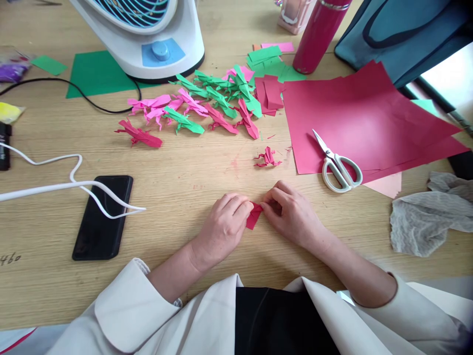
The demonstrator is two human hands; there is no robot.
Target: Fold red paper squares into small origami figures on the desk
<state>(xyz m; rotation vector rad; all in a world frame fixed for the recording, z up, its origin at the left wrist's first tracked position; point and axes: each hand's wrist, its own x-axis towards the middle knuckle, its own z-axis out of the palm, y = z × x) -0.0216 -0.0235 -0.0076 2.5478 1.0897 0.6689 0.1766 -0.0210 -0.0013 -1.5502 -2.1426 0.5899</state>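
Bright, soft daylight covers the desk (177, 167), seemingly from its right edge, where a white patch (453, 81) is washed out. Glare pales the red sheet (347, 111). The left hand (225, 224), right hand (295, 217) and small red paper (253, 218) look clear. Along the far edge, the fan (188, 29) and bottle (320, 37) lean outward, stretched; the far-left corner's purple packet (14, 72) is blurred.

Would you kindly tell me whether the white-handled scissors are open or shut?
The scissors are shut: their blades lie together, ending in a single tip.
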